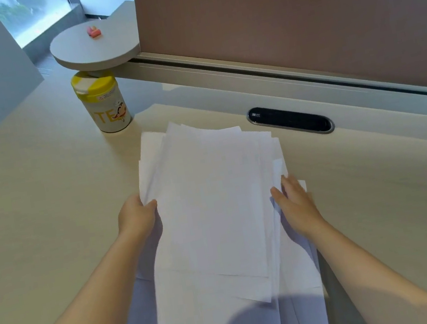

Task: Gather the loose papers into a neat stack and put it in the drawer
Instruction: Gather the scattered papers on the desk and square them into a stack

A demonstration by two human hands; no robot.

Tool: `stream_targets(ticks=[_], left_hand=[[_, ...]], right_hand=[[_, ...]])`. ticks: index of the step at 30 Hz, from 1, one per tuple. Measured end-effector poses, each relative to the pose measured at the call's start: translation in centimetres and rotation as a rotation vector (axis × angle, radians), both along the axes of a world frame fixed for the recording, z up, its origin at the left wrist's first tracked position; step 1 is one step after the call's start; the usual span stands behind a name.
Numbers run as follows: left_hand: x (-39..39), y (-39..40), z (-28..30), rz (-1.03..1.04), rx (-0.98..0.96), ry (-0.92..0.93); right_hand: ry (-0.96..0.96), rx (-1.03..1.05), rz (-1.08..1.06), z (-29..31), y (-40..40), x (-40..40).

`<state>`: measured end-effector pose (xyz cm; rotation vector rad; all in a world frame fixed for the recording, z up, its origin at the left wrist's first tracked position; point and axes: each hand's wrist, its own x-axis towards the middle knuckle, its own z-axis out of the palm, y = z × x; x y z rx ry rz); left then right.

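Observation:
A loose pile of white papers [213,204] lies on the pale desk [44,204], its sheets fanned out and misaligned, reaching down to the near edge. My left hand [136,217] grips the pile's left edge, thumb on top and fingers curled under lifted sheets. My right hand [295,204] rests flat against the pile's right edge, fingers straight and pressed to the sheets. No drawer is in view.
A white canister with a yellow lid [102,101] stands at the back left of the desk. A black cable slot [290,120] sits behind the papers. A brown partition [296,20] closes the back. A round grey shelf [94,44] carries a small pink object [93,32].

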<state>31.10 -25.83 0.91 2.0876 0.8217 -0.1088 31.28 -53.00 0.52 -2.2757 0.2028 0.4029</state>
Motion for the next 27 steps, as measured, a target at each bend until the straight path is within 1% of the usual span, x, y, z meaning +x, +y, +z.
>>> stream_targets(ticks=[1,3,6,9,13,14,16,18,19,22,24,27], left_hand=[[-0.1,-0.2,0.1,0.012,0.042,0.026],[-0.2,-0.6,0.4,0.031,0.092,0.066],[0.0,-1.4,0.5,0.0,0.127,0.117],[0.6,-2.6,0.7,-0.007,0.055,0.099],[0.6,-3.7,0.9,-0.003,-0.06,0.072],[0.4,-3.7,1.1,-0.004,-0.069,0.07],[-0.1,-3.4,1.4,0.0,-0.068,0.078],[-0.6,-2.9,1.5,0.01,-0.064,0.128],[-1.0,-2.7,1.6,0.01,-0.061,0.163],[-2.2,-2.5,1.7,-0.018,-0.085,0.226],[-3.1,-2.7,1.8,-0.024,-0.155,0.233],[-4.4,-3.4,2.0,-0.018,-0.268,0.226]], right_hand=[[-0.017,-0.072,-0.065,0.0,0.0,0.0],[0.034,-0.091,-0.164,0.1,0.2,-0.3],[0.07,-0.039,-0.136,0.0,0.6,-0.8],[0.014,0.038,-0.147,0.1,1.2,-0.6],[-0.016,0.24,-0.165,1.2,1.0,-0.4],[-0.025,0.263,-0.186,1.4,0.6,-0.4],[-0.025,0.221,-0.299,1.6,-0.4,-0.1],[0.046,0.17,-0.426,1.4,-1.7,-0.3],[0.08,0.19,-0.468,1.3,-2.1,-0.6],[0.236,0.354,-0.561,1.4,-2.5,-1.6],[0.294,0.43,-0.571,1.5,-2.3,-2.3],[0.314,0.5,-0.515,1.1,-2.2,-3.2]])
